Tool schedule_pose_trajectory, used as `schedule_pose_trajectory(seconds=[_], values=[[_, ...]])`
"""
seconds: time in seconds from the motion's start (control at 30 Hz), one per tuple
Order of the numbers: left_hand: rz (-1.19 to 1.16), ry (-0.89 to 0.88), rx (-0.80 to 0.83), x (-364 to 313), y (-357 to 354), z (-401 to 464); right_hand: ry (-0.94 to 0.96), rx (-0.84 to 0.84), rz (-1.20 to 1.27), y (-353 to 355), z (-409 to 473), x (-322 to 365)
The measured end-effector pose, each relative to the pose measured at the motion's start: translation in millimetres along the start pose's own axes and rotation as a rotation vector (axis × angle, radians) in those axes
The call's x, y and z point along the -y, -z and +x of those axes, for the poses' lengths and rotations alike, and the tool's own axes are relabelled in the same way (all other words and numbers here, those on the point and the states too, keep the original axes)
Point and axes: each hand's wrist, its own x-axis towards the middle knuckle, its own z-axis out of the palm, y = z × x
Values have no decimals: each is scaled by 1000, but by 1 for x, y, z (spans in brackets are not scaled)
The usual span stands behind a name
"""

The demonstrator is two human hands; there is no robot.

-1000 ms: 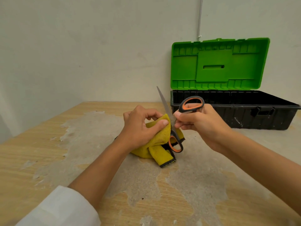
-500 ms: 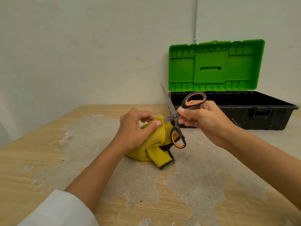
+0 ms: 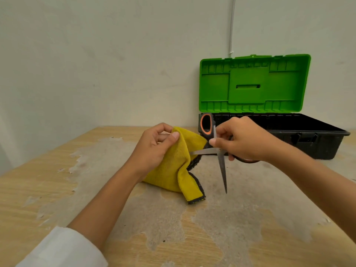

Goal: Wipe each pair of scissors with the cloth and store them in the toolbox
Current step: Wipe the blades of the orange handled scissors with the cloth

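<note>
Scissors [image 3: 217, 151] between right-hand fingers [image 3: 221, 132]

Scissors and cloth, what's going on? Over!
Left hand holds yellow cloth round one blade. Right hand holds scissors, spread open. Toolbox open behind, nothing in the way.

Left hand [image 3: 154, 149]: fingers curled, thumb pinching the cloth [image 3: 177, 166].
Right hand [image 3: 242, 140]: fingers gripping the opened scissors [image 3: 215, 149].

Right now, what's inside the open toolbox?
Only dark inner walls of the toolbox show below its raised green lid. Its floor is hidden by the front wall and the right hand.
</note>
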Motion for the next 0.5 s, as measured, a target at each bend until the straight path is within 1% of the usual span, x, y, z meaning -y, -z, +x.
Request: schedule_pose_trajectory(seconds=[0.1,0.17,0.2,0.3,0.5], values=[[91,-14,152,-3,-5,-3,33,-42,50,-8,2,-1],[102,-41,193,-5,-5,-4,41,-53,101,-11,2,-3],[115,-59,190,-6,-6,-5,46,-54,125,-12,2,-2],[250,-124,159,-6,-7,-5,51,-68,188,-15,0,0],[349,-121,71,0,-14,-7,55,-87,216,-21,-1,8]])
